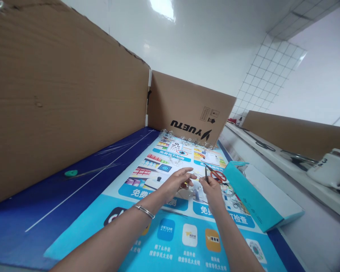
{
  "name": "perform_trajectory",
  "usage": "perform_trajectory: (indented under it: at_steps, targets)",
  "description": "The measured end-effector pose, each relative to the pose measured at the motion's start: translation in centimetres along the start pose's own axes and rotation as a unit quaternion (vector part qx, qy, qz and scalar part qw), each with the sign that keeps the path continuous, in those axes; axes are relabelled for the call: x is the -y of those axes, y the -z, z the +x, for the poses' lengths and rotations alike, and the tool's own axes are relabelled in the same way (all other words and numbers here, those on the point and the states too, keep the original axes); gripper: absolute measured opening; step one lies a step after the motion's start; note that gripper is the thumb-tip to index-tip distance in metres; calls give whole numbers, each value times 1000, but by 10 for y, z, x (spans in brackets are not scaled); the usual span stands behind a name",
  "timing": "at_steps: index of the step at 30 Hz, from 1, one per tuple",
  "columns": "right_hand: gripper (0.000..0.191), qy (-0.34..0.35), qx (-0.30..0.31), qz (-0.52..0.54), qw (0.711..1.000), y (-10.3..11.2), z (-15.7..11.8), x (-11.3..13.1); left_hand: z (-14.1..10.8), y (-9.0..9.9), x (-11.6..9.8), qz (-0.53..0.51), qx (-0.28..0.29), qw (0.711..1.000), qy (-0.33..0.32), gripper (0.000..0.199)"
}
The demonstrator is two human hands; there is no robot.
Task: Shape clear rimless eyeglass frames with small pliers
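Note:
My left hand (pixel 180 182) is above the printed mat with its fingers bent inward. Something thin and silvery shows by its fingertips, too small to make out. Beside it, my right hand (pixel 212 189) is closed around a slim dark pointed tool (pixel 206 172), whose tip points up and away; its kind is unclear. Scissors with red handles (pixel 218 176) lie just beyond the right hand. A loop of thin wire (pixel 229 189) and some tangled silvery wire (pixel 239 206) rest to its right.
An open teal box (pixel 257 200) stands at the mat's right edge. Cardboard walls (pixel 73 83) (pixel 187 102) border the left and far sides. Silvery wire pieces (pixel 184 139) line the far edge. A green-ended tool (pixel 71 173) lies left. A white mug (pixel 330 170) sits on the right ledge.

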State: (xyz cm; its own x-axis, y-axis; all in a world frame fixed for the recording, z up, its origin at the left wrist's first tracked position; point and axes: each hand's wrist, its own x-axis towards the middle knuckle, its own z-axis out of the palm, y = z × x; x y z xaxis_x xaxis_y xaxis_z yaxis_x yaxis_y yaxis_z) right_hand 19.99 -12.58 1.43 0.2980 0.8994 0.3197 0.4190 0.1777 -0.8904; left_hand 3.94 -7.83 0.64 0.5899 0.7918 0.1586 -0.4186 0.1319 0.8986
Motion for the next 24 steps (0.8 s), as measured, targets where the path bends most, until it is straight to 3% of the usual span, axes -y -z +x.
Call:
perform_trajectory:
  at_steps: [9, 24]
  targets:
    - [33, 4, 3, 17, 1000, -1, 1, -6, 3, 7, 2, -47, 14, 998, 29, 37]
    - [26, 14, 41, 0, 999, -2, 3, -17, -2, 8, -13, -34, 21, 997, 67, 34]
